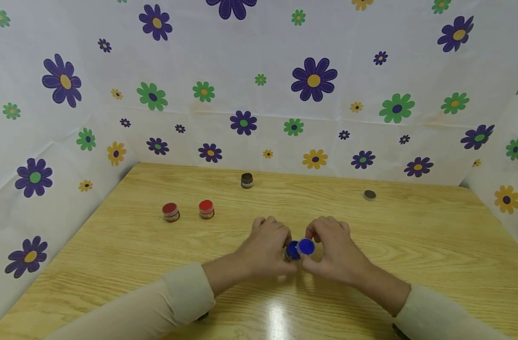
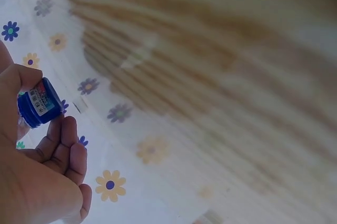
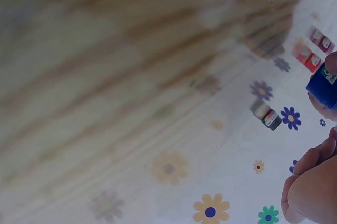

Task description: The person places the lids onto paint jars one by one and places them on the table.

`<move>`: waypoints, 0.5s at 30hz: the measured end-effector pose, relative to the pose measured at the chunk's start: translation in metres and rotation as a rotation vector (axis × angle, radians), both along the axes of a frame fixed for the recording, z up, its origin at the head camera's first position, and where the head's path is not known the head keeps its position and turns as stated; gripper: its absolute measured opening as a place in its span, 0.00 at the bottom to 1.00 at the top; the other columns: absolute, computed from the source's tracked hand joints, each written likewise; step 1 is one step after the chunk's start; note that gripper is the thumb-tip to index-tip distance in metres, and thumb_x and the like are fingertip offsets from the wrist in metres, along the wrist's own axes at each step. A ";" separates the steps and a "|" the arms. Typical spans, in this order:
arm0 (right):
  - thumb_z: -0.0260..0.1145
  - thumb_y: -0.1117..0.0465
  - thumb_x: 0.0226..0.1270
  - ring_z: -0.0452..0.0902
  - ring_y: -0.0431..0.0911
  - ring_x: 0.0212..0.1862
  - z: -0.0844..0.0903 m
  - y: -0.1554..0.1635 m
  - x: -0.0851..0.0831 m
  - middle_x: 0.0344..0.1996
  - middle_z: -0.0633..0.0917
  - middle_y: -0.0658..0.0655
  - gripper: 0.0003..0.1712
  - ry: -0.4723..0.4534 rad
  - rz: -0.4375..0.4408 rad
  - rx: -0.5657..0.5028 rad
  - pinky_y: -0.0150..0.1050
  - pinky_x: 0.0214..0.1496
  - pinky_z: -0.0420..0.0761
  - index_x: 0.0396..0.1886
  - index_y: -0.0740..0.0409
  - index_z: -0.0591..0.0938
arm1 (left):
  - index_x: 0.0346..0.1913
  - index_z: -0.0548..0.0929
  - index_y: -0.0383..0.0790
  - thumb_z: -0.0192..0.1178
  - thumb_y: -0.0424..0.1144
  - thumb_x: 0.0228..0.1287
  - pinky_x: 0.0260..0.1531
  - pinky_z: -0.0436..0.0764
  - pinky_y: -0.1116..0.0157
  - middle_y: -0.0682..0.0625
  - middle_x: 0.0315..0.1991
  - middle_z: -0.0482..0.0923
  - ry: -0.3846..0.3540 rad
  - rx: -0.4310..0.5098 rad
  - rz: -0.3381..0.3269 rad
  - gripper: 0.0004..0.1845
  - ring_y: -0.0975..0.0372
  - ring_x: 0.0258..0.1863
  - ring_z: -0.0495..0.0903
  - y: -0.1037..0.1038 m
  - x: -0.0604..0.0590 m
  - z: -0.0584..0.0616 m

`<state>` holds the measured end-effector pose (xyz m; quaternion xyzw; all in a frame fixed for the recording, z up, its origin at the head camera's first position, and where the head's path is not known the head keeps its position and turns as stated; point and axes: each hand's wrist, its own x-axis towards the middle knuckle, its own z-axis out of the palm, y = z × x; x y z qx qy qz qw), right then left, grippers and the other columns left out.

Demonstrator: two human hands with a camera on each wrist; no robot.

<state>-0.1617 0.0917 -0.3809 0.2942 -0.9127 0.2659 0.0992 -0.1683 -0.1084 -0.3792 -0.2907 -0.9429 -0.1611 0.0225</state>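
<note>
In the head view my left hand (image 1: 269, 248) grips a small paint jar (image 1: 291, 251) with dark blue paint showing at its mouth. Thumb and fingers of my right hand (image 1: 337, 250) pinch a round blue lid (image 1: 306, 246), which overlaps the right side of the jar's mouth in this view. The left wrist view shows the blue jar (image 2: 43, 102) with a printed label, between thumb and fingers. At the right edge of the right wrist view, blue (image 3: 322, 90) shows beside the fingers, partly cut off.
A dark red paint jar (image 1: 171, 212) and a bright red one (image 1: 206, 209) stand to the left on the wooden table (image 1: 127, 245). A black jar (image 1: 247, 181) stands near the back edge. A dark round lid (image 1: 369, 195) lies at the back right. Flowered cloth (image 1: 275, 99) hangs behind.
</note>
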 end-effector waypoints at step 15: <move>0.70 0.50 0.49 0.63 0.39 0.37 -0.003 -0.003 -0.001 0.30 0.73 0.47 0.17 -0.001 0.026 0.000 0.48 0.49 0.60 0.35 0.48 0.75 | 0.32 0.77 0.49 0.71 0.57 0.49 0.53 0.63 0.56 0.62 0.28 0.72 0.100 -0.039 -0.038 0.19 0.65 0.35 0.65 0.000 -0.001 -0.003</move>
